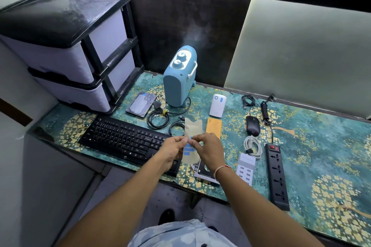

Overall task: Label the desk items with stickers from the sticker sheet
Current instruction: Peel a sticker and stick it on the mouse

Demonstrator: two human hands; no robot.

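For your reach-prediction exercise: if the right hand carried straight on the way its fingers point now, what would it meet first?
The right hand points left, pinching a blue sticker on the sheet. It would probably meet the left hand first, whose fingertips hold the same sheet almost against it; depth is hard to judge.

One keyboard (128,140), one mouse (253,126), two drawers (66,56).

Both arms are bare all the way up, no sleeves in sight. The right hand (208,151) side has a thin thread bracelet (220,169) at the wrist, whitish with a bit of red. Left hand (172,151) wears nothing. Down low there's a pale blue-and-white patterned garment (176,233), and dark shoes (166,216) on the floor
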